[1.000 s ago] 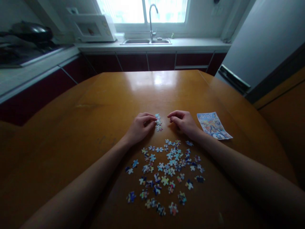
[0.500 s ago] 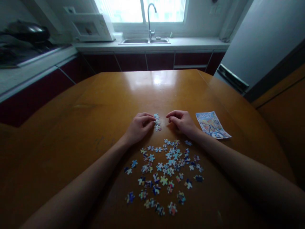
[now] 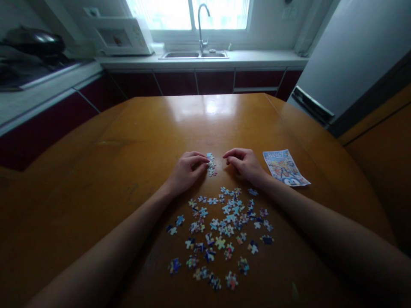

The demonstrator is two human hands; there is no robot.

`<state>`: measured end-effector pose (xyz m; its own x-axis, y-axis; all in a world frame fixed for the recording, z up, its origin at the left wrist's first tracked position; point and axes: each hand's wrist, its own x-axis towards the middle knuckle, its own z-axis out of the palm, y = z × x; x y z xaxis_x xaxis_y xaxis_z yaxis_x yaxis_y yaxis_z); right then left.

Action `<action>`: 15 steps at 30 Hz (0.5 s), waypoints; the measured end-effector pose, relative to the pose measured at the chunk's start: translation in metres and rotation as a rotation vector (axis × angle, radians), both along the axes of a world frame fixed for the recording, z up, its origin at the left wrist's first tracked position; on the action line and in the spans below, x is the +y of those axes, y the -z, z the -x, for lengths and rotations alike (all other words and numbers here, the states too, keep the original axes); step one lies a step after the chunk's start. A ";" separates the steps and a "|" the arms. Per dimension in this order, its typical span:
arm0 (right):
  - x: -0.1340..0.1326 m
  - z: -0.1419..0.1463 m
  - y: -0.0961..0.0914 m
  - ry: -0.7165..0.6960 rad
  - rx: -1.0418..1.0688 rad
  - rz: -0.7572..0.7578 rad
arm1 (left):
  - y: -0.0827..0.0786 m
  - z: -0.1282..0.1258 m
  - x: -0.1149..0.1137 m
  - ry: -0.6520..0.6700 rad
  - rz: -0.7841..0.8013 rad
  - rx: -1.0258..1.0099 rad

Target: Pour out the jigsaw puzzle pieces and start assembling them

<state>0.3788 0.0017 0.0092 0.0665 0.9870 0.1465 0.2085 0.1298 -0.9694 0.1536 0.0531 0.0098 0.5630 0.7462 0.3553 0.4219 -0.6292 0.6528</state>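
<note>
A narrow strip of joined jigsaw pieces, mostly pale with a pinkish end, lies on the wooden table in front of me. My left hand rests at its left edge, fingers bent together and fingertips pressed on the strip. To the right of the strip, a short gap away, my right hand rests on the table. Its fingers are loosely curled, the index finger and thumb a little apart, and I see nothing between them. Many loose jigsaw pieces are scattered nearer to me, between my forearms.
A printed picture sheet lies beyond my right forearm, its near corner slightly raised. The wooden table extends towards a counter with a sink and a tap. A fridge stands at right, a wok at left.
Both hands and the pieces keep their places on the table. Only the whole view has shifted very slightly.
</note>
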 end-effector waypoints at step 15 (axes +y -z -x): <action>0.000 0.001 0.002 0.004 0.012 -0.003 | 0.002 0.001 0.000 -0.002 -0.012 0.007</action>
